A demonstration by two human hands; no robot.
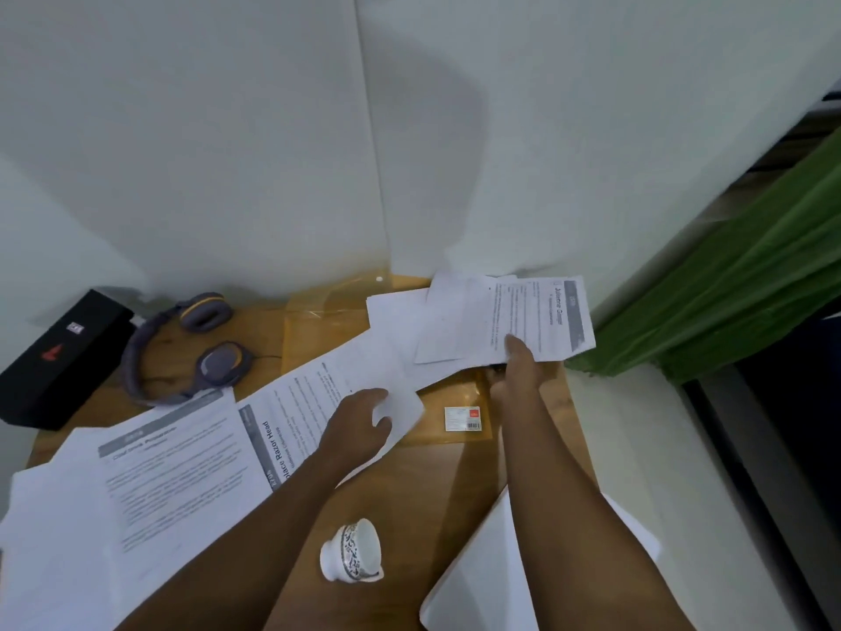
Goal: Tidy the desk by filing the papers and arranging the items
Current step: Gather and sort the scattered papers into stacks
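Printed papers lie scattered over a wooden desk. My right hand grips a small stack of sheets at the far right, lifted off the desk. My left hand rests on a long printed sheet in the middle, fingers curled at its right edge. More printed pages overlap at the left. A translucent yellow file folder lies under the papers at the back, with a white label on its lower part.
Grey and yellow headphones and a black box sit at the back left. A white patterned teacup lies tipped near the front. A white sheet hangs off the front right. Green curtain at right.
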